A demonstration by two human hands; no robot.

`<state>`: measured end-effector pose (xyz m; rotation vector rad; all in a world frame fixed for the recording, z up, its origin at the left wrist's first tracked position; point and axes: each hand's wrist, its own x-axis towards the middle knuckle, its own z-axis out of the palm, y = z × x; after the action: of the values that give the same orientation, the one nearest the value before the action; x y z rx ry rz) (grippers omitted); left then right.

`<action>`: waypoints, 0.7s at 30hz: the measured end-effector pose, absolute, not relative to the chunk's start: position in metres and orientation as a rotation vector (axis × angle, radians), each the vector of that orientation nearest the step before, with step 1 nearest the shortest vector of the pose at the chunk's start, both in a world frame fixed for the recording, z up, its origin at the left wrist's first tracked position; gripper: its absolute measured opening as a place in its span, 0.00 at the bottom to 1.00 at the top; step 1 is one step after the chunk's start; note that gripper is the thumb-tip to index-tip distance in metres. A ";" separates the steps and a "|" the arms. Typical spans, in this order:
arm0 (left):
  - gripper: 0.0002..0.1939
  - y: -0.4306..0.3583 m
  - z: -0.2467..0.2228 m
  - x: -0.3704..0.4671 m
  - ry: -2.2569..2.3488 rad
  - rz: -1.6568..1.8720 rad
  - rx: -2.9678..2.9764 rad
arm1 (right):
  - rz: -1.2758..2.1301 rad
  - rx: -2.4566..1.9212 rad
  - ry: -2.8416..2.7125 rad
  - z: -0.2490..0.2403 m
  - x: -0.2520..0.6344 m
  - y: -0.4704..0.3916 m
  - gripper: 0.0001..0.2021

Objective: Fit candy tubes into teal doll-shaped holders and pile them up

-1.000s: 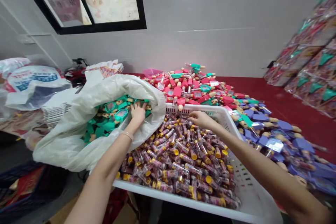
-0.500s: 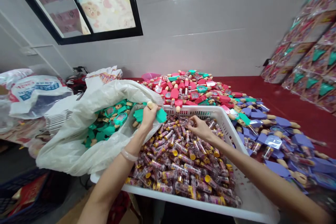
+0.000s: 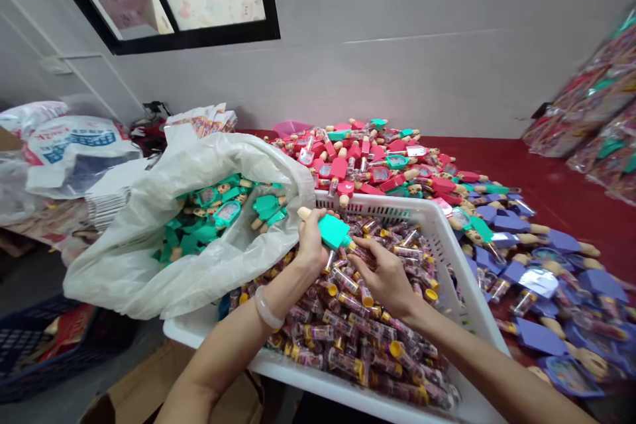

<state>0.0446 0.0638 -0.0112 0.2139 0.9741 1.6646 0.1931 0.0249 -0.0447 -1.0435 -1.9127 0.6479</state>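
My left hand (image 3: 314,238) is closed around a green toy piece (image 3: 334,232) with a flat body and a pale, rounded end. Just right of it, my right hand (image 3: 385,271) is closed on a small clear tube (image 3: 362,250), its yellow end touching the green piece's lower edge. Below both hands, a white plastic basket (image 3: 450,258) holds many such tubes (image 3: 348,328) with yellow caps and dark contents. To the left, an open whitish plastic sack (image 3: 124,278) contains more green pieces (image 3: 199,235).
Behind the basket lies a heap of red and green toys (image 3: 358,162) on a red tabletop (image 3: 501,152). Purple toys (image 3: 536,278) spread along the right. Stacked papers (image 3: 112,192) stand left, above a dark blue crate (image 3: 30,358). Wrapped packs (image 3: 591,106) are piled far right.
My left hand has brought a green piece from the sack's edge over the basket. My right hand has lifted a tube toward it, and the two now meet end to end.
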 end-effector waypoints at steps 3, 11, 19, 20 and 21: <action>0.07 0.059 -0.011 0.049 0.995 1.660 0.192 | 0.550 -1.049 -1.938 -0.045 0.196 0.021 0.15; 0.04 0.050 -0.012 0.058 1.029 1.611 0.163 | -0.011 -1.019 -2.201 -0.044 0.198 0.011 0.15; 0.08 0.049 -0.021 0.060 1.106 1.716 0.206 | 1.006 -1.158 -1.820 -0.039 0.197 0.015 0.18; 0.08 0.049 -0.019 0.060 1.094 1.729 0.242 | 1.230 -1.152 -1.726 -0.038 0.198 0.019 0.19; 0.08 0.049 -0.017 0.059 1.081 1.743 0.283 | 1.426 -1.131 -1.645 -0.037 0.198 0.022 0.20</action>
<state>0.0590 0.0486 -0.0172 0.2825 1.0814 1.7426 0.1978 0.0221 -0.0372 -1.1312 -1.6450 1.4255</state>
